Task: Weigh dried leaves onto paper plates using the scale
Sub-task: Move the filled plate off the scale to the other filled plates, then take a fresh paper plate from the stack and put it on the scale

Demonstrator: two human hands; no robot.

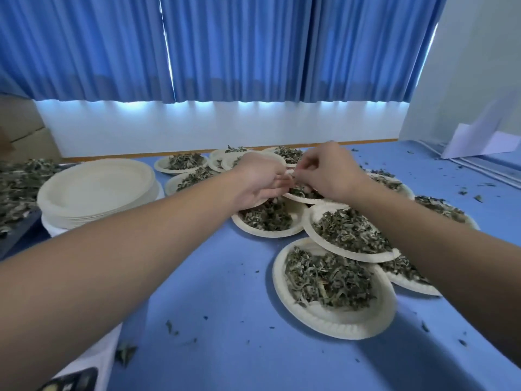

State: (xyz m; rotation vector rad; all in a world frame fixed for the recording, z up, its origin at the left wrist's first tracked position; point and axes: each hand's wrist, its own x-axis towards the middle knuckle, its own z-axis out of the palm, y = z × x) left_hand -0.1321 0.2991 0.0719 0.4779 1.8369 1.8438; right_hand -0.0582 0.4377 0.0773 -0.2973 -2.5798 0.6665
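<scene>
Both my arms reach to the middle of the blue table. Between my hands is a paper plate of dried leaves, resting over the edges of other filled plates. My left hand grips its left rim, fingers pointing right. On the right side of that plate, my right hand pinches with curled fingers; its fingertips are partly hidden. Several filled plates surround it, the nearest at the front and another overlapping it. A dark device, perhaps the scale, shows at the bottom left corner.
A stack of empty paper plates sits on a white tub at the left. A heap of loose dried leaves lies further left. Leaf crumbs dot the table. A white folded board stands at the back right.
</scene>
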